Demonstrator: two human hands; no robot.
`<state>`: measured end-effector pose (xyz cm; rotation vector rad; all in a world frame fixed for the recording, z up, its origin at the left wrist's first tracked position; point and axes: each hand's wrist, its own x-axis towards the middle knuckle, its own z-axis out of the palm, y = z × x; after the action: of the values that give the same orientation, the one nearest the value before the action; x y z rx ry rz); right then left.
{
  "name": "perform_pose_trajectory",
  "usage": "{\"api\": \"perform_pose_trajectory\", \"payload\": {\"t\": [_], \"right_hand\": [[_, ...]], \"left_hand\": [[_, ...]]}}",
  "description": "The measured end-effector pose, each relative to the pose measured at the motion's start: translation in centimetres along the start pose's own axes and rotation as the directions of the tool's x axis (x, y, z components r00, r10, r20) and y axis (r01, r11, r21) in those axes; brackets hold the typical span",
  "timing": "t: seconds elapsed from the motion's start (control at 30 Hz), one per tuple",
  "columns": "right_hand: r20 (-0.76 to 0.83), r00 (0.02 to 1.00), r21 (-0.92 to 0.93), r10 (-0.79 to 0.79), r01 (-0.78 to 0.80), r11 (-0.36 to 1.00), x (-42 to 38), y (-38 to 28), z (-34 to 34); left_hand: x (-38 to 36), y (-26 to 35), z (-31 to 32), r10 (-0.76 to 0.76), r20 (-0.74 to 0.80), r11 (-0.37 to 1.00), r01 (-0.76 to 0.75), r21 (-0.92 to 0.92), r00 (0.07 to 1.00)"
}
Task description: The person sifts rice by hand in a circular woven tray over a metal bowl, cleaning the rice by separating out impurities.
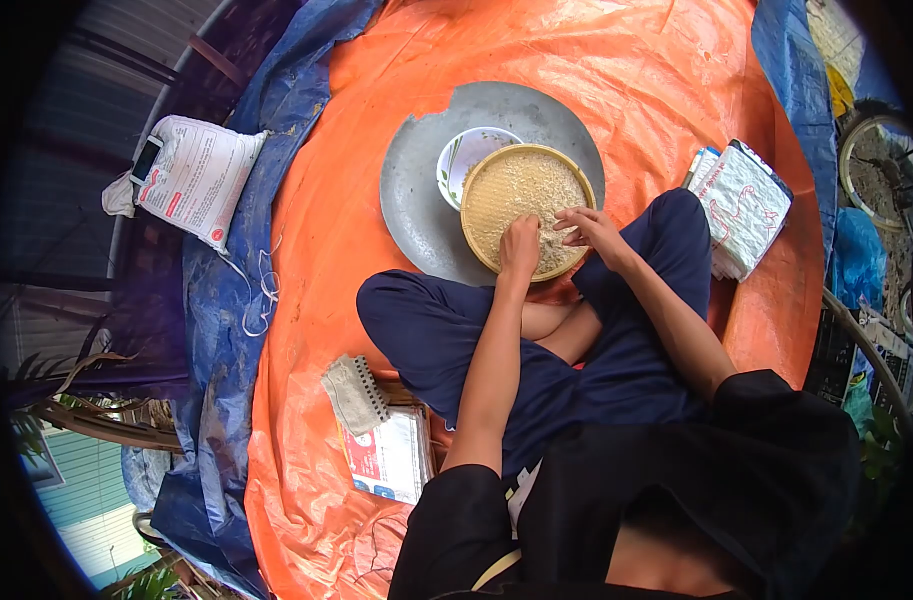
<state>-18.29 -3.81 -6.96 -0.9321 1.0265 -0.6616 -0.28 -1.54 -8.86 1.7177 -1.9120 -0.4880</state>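
Note:
A round woven bamboo basket [497, 190] holds a layer of pale grains [544, 200]. It rests partly over a white bowl with a green leaf pattern [460, 158], on a wide grey round tray [412, 205] with a jagged edge. My left hand [519, 247] is down at the grains near the basket's close side, fingers closed; what they pinch, if anything, is hidden. Just beside it, my right hand [588, 232] reaches over the basket's right part, with its fingers stretched out and slightly apart. Nothing shows held in it.
An orange tarp [316, 330] lies under my crossed legs, over a blue tarp [216, 330]. A white printed sack [196, 175] with a phone [146, 160] stands left. Folded sacks [741, 210] lie right. A grey cloth-like pad [354, 395] sits by my left knee.

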Motion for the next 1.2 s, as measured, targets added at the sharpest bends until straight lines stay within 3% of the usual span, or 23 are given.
{"api": "perform_pose_trajectory", "payload": {"t": [0.27,0.47,0.57,0.67,0.97,1.17,1.2], "right_hand": [[-0.007,1.0,0.009,0.01,-0.01,1.0,0.1,0.1,-0.2],[-0.005,1.0,0.016,0.008,-0.008,1.0,0.1,-0.1,-0.2],[0.001,1.0,0.036,-0.008,0.008,0.999,0.1,0.1,-0.2],[-0.007,1.0,0.037,-0.003,0.003,0.999,0.0,-0.2,-0.1],[-0.003,1.0,0.033,-0.01,0.01,0.999,-0.3,-0.6,0.0],[0.006,1.0,0.055,-0.021,0.021,0.998,-0.2,-0.4,-0.2],[0.002,1.0,0.055,-0.018,0.017,0.998,-0.4,-0.4,0.0]], "left_hand": [[0.1,-0.4,0.2,-0.048,0.018,0.998,0.047,0.034,0.999],[0.4,0.5,-0.7,-0.048,0.058,0.982,0.036,0.184,0.997],[-0.1,1.6,-1.0,0.059,-0.083,0.965,-0.036,0.258,0.995],[-0.5,1.6,-0.2,0.073,-0.105,0.954,-0.038,0.298,0.992],[-0.9,0.7,2.6,0.189,0.058,0.941,-0.198,0.274,0.98],[-0.4,1.8,1.9,0.132,0.283,0.939,-0.211,0.273,0.95],[-0.4,1.6,2.1,0.194,0.19,0.932,-0.241,0.269,0.963]]}}
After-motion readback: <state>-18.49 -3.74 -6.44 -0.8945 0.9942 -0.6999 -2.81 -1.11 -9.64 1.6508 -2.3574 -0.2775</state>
